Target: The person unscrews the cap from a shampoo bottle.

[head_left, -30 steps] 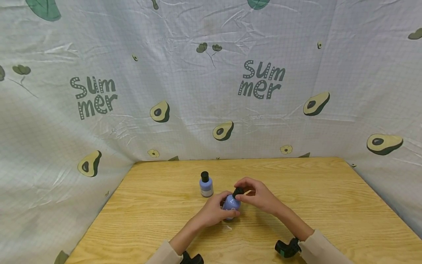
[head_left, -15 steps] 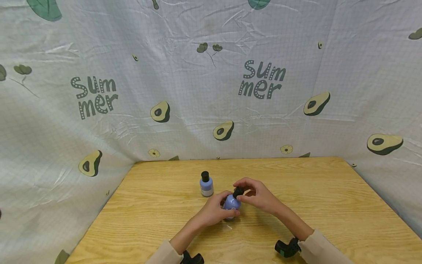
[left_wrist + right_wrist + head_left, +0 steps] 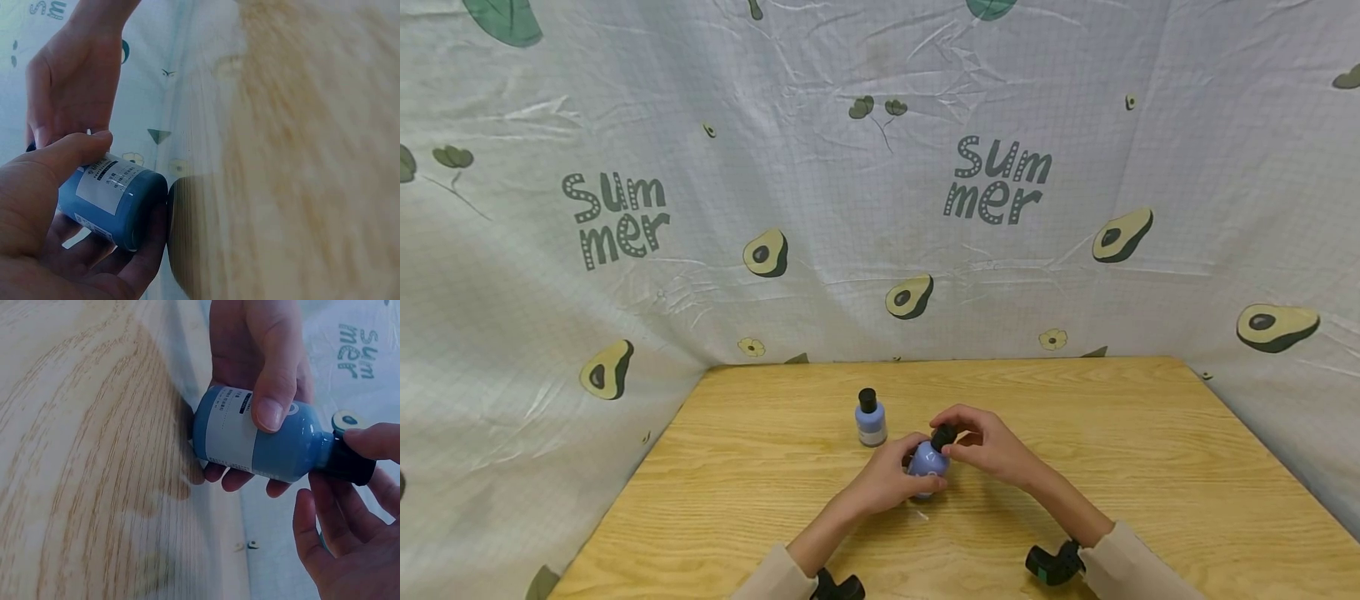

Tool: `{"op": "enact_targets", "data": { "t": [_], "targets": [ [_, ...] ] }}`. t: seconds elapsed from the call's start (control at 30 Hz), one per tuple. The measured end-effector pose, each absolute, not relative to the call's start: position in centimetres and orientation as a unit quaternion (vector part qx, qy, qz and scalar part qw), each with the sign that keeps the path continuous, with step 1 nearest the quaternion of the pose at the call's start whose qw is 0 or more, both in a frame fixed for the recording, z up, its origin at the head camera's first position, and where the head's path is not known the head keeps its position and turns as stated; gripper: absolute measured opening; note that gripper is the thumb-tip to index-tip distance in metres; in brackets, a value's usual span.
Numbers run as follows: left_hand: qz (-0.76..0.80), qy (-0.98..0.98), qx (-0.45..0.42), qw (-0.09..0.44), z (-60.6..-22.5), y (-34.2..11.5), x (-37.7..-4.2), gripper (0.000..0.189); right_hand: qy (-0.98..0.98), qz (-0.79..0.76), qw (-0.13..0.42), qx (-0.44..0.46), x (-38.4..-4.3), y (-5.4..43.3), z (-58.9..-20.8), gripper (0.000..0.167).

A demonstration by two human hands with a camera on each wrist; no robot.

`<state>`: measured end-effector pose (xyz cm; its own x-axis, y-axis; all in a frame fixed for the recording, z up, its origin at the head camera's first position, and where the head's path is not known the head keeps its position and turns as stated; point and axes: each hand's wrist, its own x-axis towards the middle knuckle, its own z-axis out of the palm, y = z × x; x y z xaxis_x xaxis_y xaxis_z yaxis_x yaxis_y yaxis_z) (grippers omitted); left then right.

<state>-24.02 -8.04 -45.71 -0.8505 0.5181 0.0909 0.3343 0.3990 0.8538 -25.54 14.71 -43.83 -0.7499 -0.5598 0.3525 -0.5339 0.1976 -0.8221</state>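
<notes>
My left hand [image 3: 883, 482] is wrapped round the body of a blue bottle [image 3: 284, 447] with a white label, thumb on the near side and fingers behind it. The bottle leans slightly to the right, its base right at the tabletop in the wrist views. My right hand [image 3: 988, 443] pinches the bottle's black cap [image 3: 345, 461] between thumb and fingers. In the right wrist view the cap sits at the bottle's neck. A second blue bottle [image 3: 871, 425], also black-capped, stands upright behind and to the left of my hands.
A wooden table [image 3: 760, 450] lies under the hands. Behind it hangs a pale cloth [image 3: 820, 192] printed with avocados and lettering. Black devices are strapped at both wrists, the right one [image 3: 1054, 565] near the table's front.
My right thumb has shifted slightly rightward at the cap, with the fingertips edging left. The left hand, the held bottle and the standing bottle keep their places.
</notes>
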Motion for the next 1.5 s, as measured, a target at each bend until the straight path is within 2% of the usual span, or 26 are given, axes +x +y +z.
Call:
{"op": "enact_targets", "data": {
  "t": [0.4,0.8,1.13,1.5],
  "targets": [
    [0.488,0.83,0.251,0.097,-45.71,-8.0,-23.95,0.05,0.779,-0.539,0.001,-0.321,-25.54,14.7,-44.01,0.031],
    [0.486,0.832,0.251,0.096,-45.6,-7.99,-24.02,0.052,0.768,-0.535,0.003,-0.353,-25.63,14.9,-43.81,0.032],
    [0.484,0.833,0.251,0.095,-45.53,-7.96,-24.02,0.053,0.781,-0.534,0.001,-0.322,-25.63,14.74,-43.99,0.029],
    [0.484,0.834,0.248,0.094,-45.57,-7.9,-24.01,0.051,0.779,-0.522,-0.006,-0.346,-25.58,14.71,-43.85,0.03]
  ]
}}
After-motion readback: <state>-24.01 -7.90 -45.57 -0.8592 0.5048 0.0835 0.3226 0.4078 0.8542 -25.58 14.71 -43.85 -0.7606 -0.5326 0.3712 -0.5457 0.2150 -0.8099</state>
